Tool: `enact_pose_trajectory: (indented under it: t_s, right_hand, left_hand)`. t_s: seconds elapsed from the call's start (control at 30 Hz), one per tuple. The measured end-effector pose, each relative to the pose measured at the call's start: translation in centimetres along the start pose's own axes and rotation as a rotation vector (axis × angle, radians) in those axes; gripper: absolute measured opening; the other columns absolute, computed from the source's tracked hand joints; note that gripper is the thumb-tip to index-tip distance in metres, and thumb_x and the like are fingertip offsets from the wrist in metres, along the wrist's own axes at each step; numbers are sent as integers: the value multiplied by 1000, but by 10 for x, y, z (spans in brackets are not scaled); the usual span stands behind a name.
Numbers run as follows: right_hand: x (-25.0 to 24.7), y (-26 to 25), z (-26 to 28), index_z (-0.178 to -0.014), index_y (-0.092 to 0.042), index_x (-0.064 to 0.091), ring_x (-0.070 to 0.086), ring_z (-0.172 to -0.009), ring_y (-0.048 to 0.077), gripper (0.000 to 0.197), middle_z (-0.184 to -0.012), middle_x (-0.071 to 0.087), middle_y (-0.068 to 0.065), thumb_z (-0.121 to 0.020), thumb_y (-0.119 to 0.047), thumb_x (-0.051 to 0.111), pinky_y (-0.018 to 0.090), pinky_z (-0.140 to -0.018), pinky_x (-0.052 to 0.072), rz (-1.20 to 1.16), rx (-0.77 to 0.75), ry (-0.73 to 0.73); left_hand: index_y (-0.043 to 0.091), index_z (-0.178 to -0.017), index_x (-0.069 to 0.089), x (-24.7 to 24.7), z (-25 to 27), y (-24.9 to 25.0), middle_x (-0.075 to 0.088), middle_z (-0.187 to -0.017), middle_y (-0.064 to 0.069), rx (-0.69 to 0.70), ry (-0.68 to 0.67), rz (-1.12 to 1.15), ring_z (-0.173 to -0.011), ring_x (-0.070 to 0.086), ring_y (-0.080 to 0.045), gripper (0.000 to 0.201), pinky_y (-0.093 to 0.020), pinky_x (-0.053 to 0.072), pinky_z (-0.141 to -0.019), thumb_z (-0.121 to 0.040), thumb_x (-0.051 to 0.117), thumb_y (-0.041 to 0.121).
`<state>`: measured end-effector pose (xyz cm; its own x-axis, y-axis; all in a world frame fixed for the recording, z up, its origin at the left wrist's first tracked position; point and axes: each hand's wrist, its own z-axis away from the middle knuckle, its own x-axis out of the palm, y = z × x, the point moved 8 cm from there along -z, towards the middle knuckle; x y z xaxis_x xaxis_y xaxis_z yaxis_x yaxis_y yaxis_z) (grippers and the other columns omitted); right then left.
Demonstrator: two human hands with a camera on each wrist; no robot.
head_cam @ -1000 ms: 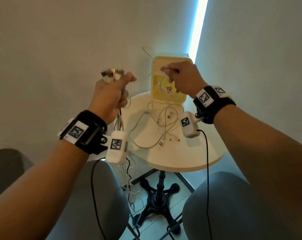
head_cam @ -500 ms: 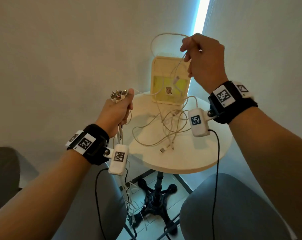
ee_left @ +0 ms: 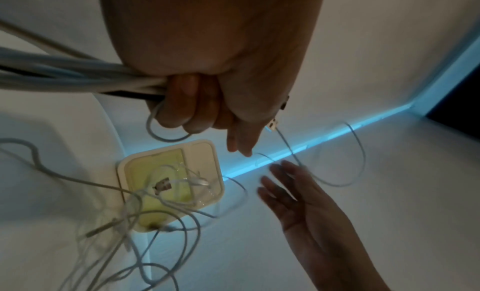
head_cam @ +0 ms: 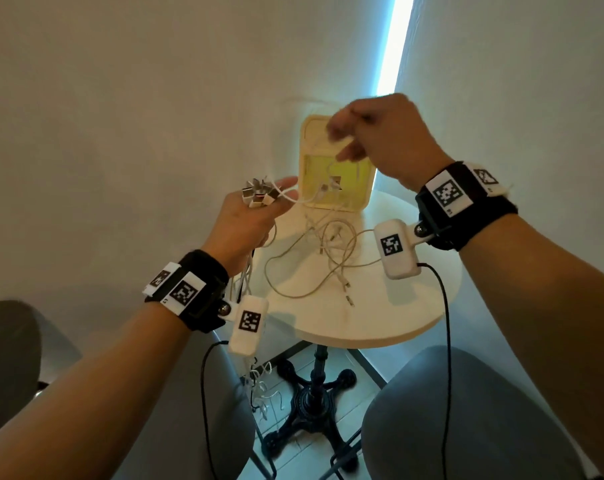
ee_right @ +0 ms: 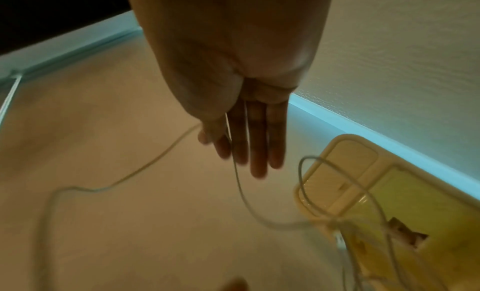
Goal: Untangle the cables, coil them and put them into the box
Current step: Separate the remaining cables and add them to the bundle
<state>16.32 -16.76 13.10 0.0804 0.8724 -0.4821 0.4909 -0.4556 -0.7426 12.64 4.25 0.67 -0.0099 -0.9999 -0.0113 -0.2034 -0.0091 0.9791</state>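
Observation:
My left hand (head_cam: 248,223) grips a bundle of white cables (ee_left: 78,77), with their USB plugs (head_cam: 259,197) fanned out above the fist. The bundle hangs down past the table edge toward the floor (head_cam: 259,386). A loose tangle of cables (head_cam: 321,258) lies on the round table and runs up into the open cream box (head_cam: 307,140), whose inside is yellow (ee_left: 207,149). My right hand (head_cam: 380,133) is blurred above the box. The wrist views show its fingers (ee_left: 298,192) straight and spread, with one thin cable (ee_right: 239,184) running across them.
The small round white table (head_cam: 397,306) stands on a black pedestal base (head_cam: 314,403) in a wall corner with a bright light strip (head_cam: 394,64). Grey rounded shapes (head_cam: 467,410) lie left and right below my arms. Black camera leads (head_cam: 446,323) hang from both wrists.
My right hand came down from its raised position to just above the box, and its fingers straightened out. The lifted strand dropped with it. My left hand kept its hold on the bundle.

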Motion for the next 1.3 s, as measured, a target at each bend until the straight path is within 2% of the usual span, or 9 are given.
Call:
enact_pose_trajectory:
  t_s: [0.07,0.1,0.13,0.27,0.57,0.7,0.8,1.07,1.3]
  right_hand:
    - [20,2,8,-95,-11,81,79,-70,28,20,-90,81,4,-101,-18,63,61,-79,63,56,12,-151]
    - [27,0,12,-96,-9,80,79,-71,28,20,-91,81,6,-102,-20,64,61,-78,63,54,0,-192]
    - [32,-4,15,-99,-7,80,79,-73,29,21,-93,81,8,-103,-21,65,59,-77,64,37,-17,-217]
    - [29,-28,15,-105,-6,79,79,-78,26,24,-92,81,8,-105,-24,63,46,-71,65,-80,-127,-158]
    - [4,-14,18,-121,-13,72,68,-59,28,25,-81,77,9,-103,-31,66,47,-60,64,-192,-115,121]
    - [63,18,36,-119,-15,62,61,-46,23,28,-73,74,10,-99,-32,73,39,-52,59,-19,118,-313]
    - [107,53,56,-146,-23,51,73,-59,30,56,-85,79,10,-98,-40,74,44,-60,66,136,273,-565]
    - [108,108,18,-86,-11,71,65,-85,33,41,-94,72,17,-108,-41,53,35,-72,49,691,170,-355]
    - [62,130,5,-135,-5,61,63,-105,39,35,-127,65,22,-102,-5,49,35,-80,48,766,383,-214]
  left_hand:
    - [21,-137,70,11,-1,8,37,-51,15,25,13,-10,-57,22,-2,37,-11,25,-54,-100,74,20]
    - [17,-137,69,17,-3,13,25,-85,13,43,27,-8,-52,28,2,36,-14,17,-70,-100,73,16]
    - [11,-133,70,21,-4,17,57,-74,38,61,43,-12,-47,38,6,33,0,35,-56,-100,73,13]
    - [-4,-113,73,28,-10,26,54,-47,23,104,72,-29,-43,51,8,18,-3,35,-48,-101,70,8]
    - [8,-113,80,1,-21,21,55,-58,17,70,127,-54,-45,39,-2,21,-18,33,-47,-104,70,24]
    - [11,-111,81,-4,-25,24,39,-51,12,31,145,13,-52,20,-16,25,-27,20,-47,-105,67,32]
    - [11,-111,81,-2,-24,27,34,-52,8,20,108,31,-50,22,-15,30,-25,21,-46,-105,67,37]
    - [4,-115,77,-11,-18,59,24,-56,3,107,-15,129,-48,15,-14,33,-27,16,-45,-108,63,33]
    - [3,-117,76,-34,-16,73,23,-60,1,151,-21,100,-49,16,-15,37,-28,16,-46,-106,65,37]
